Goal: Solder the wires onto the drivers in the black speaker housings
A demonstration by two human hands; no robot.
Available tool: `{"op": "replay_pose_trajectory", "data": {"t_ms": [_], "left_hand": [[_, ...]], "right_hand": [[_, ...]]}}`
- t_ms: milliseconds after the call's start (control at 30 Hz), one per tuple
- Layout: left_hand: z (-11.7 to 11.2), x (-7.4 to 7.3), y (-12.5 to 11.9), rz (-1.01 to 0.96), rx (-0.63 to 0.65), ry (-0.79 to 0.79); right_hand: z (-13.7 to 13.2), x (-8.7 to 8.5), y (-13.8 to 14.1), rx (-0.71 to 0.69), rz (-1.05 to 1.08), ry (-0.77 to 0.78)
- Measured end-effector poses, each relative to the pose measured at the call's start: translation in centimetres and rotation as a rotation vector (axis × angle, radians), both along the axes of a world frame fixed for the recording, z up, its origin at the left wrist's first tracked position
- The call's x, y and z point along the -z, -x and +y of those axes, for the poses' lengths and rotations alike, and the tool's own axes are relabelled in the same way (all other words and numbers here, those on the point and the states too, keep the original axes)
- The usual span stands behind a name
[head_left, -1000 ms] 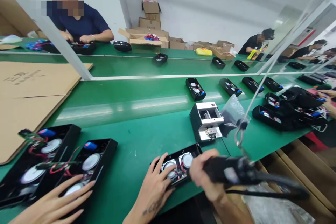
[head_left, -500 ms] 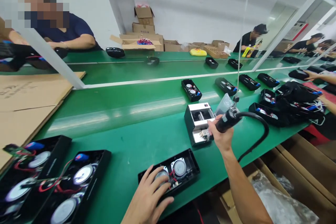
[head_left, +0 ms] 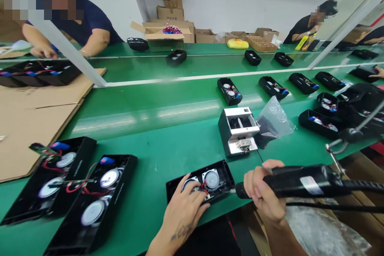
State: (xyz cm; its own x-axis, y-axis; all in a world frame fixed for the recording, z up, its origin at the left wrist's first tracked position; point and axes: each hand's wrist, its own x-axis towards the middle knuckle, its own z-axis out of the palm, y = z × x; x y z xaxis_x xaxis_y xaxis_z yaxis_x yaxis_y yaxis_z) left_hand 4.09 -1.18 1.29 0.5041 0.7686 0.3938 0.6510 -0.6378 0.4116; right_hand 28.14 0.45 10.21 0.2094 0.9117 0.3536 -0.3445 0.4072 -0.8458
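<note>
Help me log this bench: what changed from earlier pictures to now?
The right hand brought the driver from the machine back to the open casing. Black casings reached the cardboard. Another hand withdrew from the left casings. The left hand stayed on the open casing.

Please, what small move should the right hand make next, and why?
Perhaps the right hand should carefully align the black power tool with the right end of the black case: its tip points there, and the left hand rests on the case.
</note>
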Motion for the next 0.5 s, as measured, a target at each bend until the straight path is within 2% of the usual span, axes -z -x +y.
{"op": "replay_pose_trajectory", "data": {"t_ms": [233, 500], "left_hand": [[0.0, -0.2, 0.0, 0.035, 0.002, 0.006], [-0.1, -0.8, 0.0, 0.053, 0.004, 0.055]], "right_hand": [[-0.5, 2.6, 2.6, -0.096, -0.027, 0.023], [-0.4, 2.8, 3.1, -0.149, -0.049, 0.027]]}}
